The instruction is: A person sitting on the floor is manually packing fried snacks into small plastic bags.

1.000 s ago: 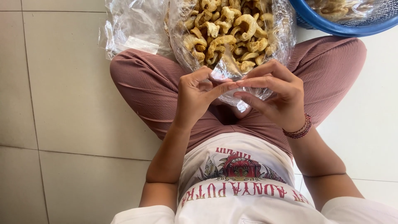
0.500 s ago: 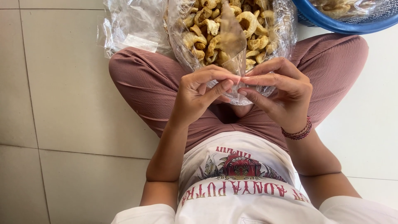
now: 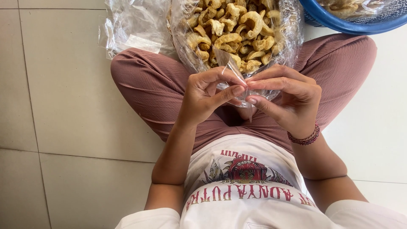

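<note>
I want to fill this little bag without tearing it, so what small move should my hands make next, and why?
Probably rub the small bag mouth apart between both thumbs. The left hand and right hand pinch its top edge together, and its mouth looks flat and shut, so nothing from the cracker bag could go in.

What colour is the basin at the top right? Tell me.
Blue, seen in the head view: basin.

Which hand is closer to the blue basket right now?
Right. The right hand sits just below and left of the blue basket at the top corner; the left hand is farther left, across the small clear bag both hands pinch.
</note>
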